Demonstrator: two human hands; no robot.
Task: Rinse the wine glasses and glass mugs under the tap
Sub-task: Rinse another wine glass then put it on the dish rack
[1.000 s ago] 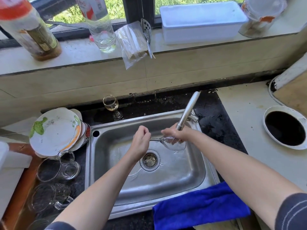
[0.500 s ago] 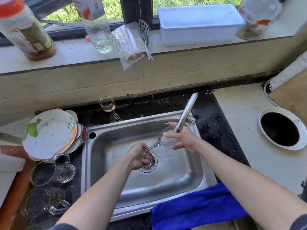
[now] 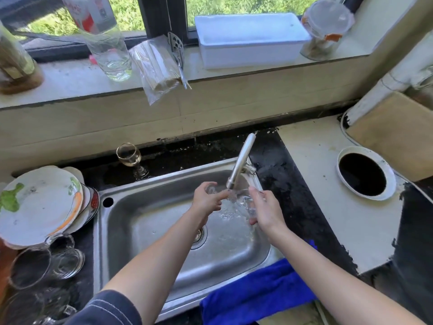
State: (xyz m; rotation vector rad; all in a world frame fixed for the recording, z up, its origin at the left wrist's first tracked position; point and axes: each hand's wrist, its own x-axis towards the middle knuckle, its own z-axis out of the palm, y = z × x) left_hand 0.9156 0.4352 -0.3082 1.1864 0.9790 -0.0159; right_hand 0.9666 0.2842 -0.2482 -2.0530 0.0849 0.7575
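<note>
A clear wine glass [image 3: 242, 201] lies sideways under the spout of the steel tap [image 3: 241, 160], and water splashes over it. My left hand [image 3: 206, 201] grips its stem and foot end. Opposite it, my right hand [image 3: 266, 212] cups the bowl from the right. Both hands are above the steel sink [image 3: 145, 184]. A second wine glass [image 3: 128, 154] stands upright on the dark counter behind the sink's left corner. Glass mugs [image 3: 32, 266] lie on their sides left of the sink, with more mugs [image 3: 25, 306] below them.
Stacked plates [image 3: 39, 202] lean left of the sink above the mugs. A blue cloth [image 3: 257, 292] hangs over the sink's front right edge. A round hole [image 3: 362, 174] opens in the right counter. Bottles, a white tub [image 3: 250, 41] and a bag stand on the sill.
My left hand has risen from near the drain to spout height, which laid the glass level. The bowl now sits in running water, with my right hand on its right side.
</note>
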